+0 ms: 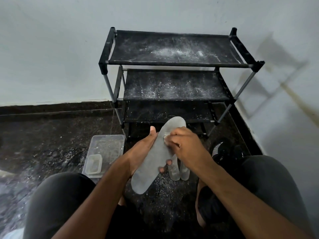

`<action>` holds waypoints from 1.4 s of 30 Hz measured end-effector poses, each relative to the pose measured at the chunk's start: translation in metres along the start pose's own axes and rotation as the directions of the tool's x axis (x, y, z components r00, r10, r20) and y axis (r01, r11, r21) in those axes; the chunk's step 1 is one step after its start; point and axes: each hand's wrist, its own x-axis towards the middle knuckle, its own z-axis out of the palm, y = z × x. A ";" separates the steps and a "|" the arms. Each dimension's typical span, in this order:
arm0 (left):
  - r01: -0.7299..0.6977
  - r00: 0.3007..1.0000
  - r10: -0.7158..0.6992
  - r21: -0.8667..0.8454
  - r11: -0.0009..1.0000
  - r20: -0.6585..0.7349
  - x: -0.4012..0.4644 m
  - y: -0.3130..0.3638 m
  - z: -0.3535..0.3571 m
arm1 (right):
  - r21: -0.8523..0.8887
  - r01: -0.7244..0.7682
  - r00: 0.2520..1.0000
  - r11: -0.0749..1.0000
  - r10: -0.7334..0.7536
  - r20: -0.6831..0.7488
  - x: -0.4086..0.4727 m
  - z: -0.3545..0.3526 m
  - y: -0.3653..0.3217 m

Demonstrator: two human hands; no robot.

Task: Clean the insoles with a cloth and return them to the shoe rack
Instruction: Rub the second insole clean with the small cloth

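Head view, the only one. Grey insole (151, 157) held up over the dark floor (51, 135), just in front of the shoe rack (172, 62), toe end toward the rack. It looks thin, light and bendy, a foam sheet by my guess, matte and not slippery; nothing fragile about it. It would flop if pinched at one tip, so a hold across the middle seems best. The left hand (143, 152) does just that: palm under the insole, thumb up along the left edge, two fingertips (169, 162) curled over the right edge. The right hand (186, 145) has its fingers bunched tight on a small pale cloth (166, 137) (only a scrap of it shows), pressed to the upper half of the insole. Two more insoles (179, 171) lie side by side on the floor beneath the hands, so I judge the job partway. The rack shelves are dusty with white specks. Clear tub (105, 149) on the floor to the left, black shoe (222, 150) to the right.
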 end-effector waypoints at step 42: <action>0.130 0.987 -0.130 -0.011 0.991 -0.095 -0.005 0.004 0.014 | 0.113 -0.172 0.955 0.979 0.194 -0.224 0.009 -0.018 0.007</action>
